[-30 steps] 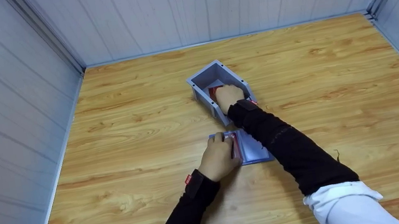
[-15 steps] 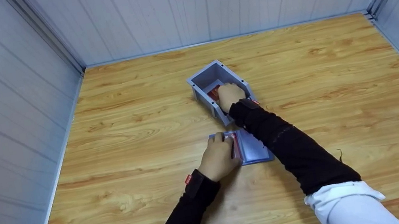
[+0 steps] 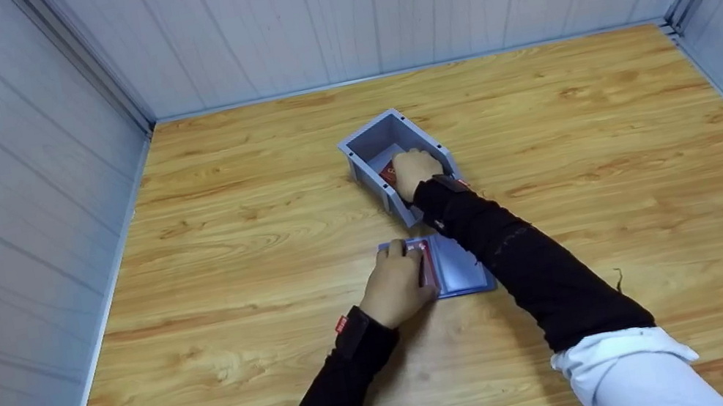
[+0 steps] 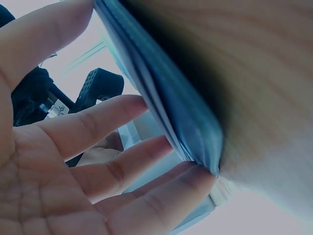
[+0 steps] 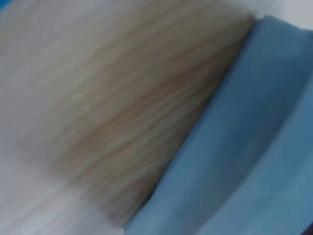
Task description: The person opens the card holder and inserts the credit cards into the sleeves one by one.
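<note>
A blue card holder (image 3: 463, 274) with a clear plastic pocket lies spread on the table. My left hand (image 3: 393, 288) rests over its left half, where a red strip shows beside the fingers. In the left wrist view, the fingertips (image 4: 132, 102) touch the holder's edge (image 4: 195, 122), fingers fairly straight. My right hand (image 3: 417, 171) reaches down into a grey bin (image 3: 368, 179). A dark red card-like piece (image 3: 388, 173) with a light mark shows beside it. The right fingers are hidden, so what they hold cannot be seen.
The bin stands tilted on the wood-grain table (image 3: 229, 256), just behind the holder. In the right wrist view, the bin's wall (image 5: 230, 137) fills one side. White panel walls (image 3: 314, 18) bound the table at the back and sides.
In the bin, my right hand has shifted slightly, and the red piece has turned and now shows less beside it. My left hand and the holder stay in place.
</note>
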### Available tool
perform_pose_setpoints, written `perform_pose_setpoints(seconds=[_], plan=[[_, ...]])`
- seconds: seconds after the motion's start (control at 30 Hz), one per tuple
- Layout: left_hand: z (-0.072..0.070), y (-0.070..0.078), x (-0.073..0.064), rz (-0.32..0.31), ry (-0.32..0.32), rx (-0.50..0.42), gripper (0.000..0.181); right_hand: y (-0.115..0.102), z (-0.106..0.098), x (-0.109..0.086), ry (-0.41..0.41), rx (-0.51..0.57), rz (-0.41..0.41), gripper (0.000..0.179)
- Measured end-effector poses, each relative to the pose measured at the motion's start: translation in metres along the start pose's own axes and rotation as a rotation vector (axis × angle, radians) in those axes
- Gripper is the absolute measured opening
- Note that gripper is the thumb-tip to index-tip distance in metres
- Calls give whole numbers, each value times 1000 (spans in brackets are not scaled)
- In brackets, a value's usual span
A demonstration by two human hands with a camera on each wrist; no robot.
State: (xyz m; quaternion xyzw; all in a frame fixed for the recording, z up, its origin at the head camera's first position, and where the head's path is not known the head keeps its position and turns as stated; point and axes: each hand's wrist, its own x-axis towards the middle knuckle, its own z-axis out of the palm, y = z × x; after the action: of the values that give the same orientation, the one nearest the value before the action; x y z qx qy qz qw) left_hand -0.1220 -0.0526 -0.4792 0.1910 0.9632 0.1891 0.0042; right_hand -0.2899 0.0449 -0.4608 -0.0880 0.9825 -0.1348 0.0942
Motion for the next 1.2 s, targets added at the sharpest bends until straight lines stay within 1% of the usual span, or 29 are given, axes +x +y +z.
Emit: perform_pose_setpoints(seconds=[0.17,0.3,0.43,0.63,0.73,0.83,0.97,1.1,1.2], plan=[[0,-1,1,-5,-9,-6,44,-1,-2,0,-29,32,8,36],[0,0,1,-3,-7,-6,44,-2,-3,0,-32,37,19,33],[1,0,1,1,-9,3,45,-1,-3,-1,-12,41,10,30],[1,0,1,-1,-8,0,43,3,-3,1,49,45,-35,21],[0,0,0,-7,-16,-4,44,4,-6,1,57,56,-44,19],[-1,0,0,-26,-34,-10,45,3,-11,-2,50,63,-59,18],[-2,1,-1,-48,-54,-20,46,3,-20,-10,30,131,-91,18],[-2,1,0,-49,-60,-18,47,8,-31,-19,18,226,-129,18],[-2,1,0,-50,-59,-17,48,14,-42,-25,26,292,-143,19]])
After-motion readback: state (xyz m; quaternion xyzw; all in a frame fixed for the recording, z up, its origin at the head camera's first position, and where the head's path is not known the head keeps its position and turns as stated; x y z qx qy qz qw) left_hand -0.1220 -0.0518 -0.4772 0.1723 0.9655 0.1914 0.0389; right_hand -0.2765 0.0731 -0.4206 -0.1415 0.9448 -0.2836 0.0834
